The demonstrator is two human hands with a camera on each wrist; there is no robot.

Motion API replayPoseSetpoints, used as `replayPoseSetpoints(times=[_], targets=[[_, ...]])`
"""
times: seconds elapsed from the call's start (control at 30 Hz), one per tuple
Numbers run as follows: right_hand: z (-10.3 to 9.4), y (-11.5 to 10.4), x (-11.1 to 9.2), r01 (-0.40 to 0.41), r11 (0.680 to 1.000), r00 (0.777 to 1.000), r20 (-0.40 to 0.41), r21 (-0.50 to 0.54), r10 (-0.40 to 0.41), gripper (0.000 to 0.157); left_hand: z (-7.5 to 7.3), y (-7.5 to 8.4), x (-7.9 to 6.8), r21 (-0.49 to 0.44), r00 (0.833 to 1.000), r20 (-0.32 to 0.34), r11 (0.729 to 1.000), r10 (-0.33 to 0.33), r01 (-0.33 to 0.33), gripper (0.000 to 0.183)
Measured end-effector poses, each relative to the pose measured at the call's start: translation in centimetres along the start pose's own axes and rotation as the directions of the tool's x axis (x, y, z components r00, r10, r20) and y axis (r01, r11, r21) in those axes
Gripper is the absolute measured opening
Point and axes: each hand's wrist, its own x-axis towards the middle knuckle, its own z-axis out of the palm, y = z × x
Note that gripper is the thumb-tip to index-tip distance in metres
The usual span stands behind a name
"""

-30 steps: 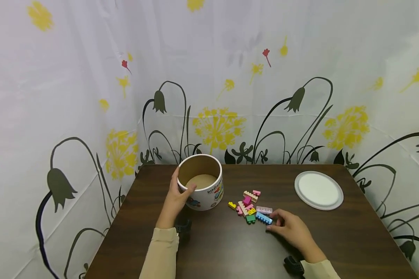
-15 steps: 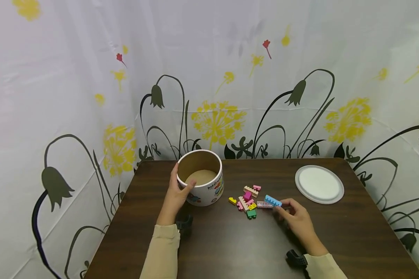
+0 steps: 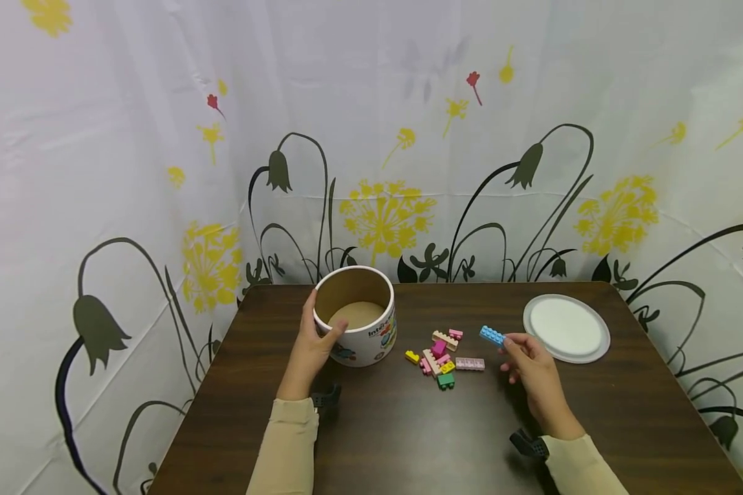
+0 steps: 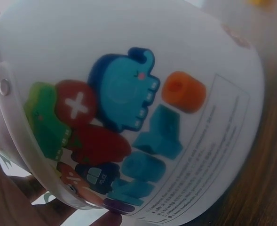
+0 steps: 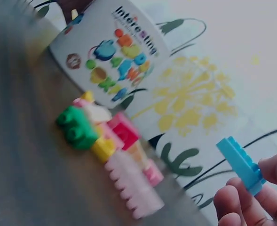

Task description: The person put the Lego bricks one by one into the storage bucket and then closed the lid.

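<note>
A blue toy building brick [image 3: 492, 335] is pinched at one end between the thumb and fingers of my right hand [image 3: 535, 375], raised above the table. In the right wrist view the same blue brick [image 5: 239, 162] shows its row of studs. My left hand [image 3: 312, 350] grips the near left side of a white printed bucket [image 3: 365, 347], thumb over its rim. The bucket stands upright, and its visible inside shows only a bare bottom. Between the hands lies a small pile of bricks, with a green brick [image 3: 446, 381], a light pink brick [image 3: 470, 364] and a yellow brick [image 3: 412, 357].
A round white lid [image 3: 566, 328] lies flat at the back right of the dark wooden table [image 3: 408, 440]. Behind the table's far edge hangs a white curtain [image 3: 371, 96] with printed flowers.
My right hand has picked the blue brick up from beside the pile and lifted it up and to the right. My left hand keeps its hold on the bucket.
</note>
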Motion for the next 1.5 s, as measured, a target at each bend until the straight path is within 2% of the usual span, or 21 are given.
replayPoseSetpoints(times=[0.27,0.43,0.6,0.77,1.03,1.27,1.5], targets=[[1.9,-2.4,1.1,0.004,1.0,1.0,0.023,-0.008,-0.003,0.044,-0.2,0.0,-0.2,0.002,1.0,-0.005,1.0,-0.014,0.014,0.105],[4.3,-4.1,1.9,0.03,1.0,0.998,0.053,-0.008,-0.03,0.038,-0.4,-0.2,-0.2,-0.004,1.0,-0.009,1.0,-0.021,0.021,0.103],[7.0,-5.8,3.3,0.085,0.996,0.992,0.094,0.02,-0.086,0.034,-0.5,-0.1,0.1,0.002,1.0,0.0,1.0,0.002,-0.002,0.102],[9.7,-6.7,4.0,0.09,0.993,0.98,0.168,0.079,-0.102,0.032,-0.3,-0.2,0.0,-0.006,1.0,0.012,1.0,-0.011,0.011,0.102],[14.4,-8.8,4.8,0.099,0.983,0.95,0.279,0.157,-0.141,0.028,-0.2,-0.3,-0.1,-0.005,1.0,0.005,1.0,-0.01,0.01,0.101],[18.1,-10.1,6.1,0.076,0.951,0.938,0.301,0.301,-0.17,0.017,-0.3,0.0,0.1,-0.008,1.0,0.005,1.0,-0.001,0.001,0.102],[21.4,-11.5,6.6,0.039,0.928,0.927,0.333,0.371,-0.172,0.007,-0.1,0.2,-0.1,0.003,1.0,-0.006,1.0,-0.002,0.002,0.101]])
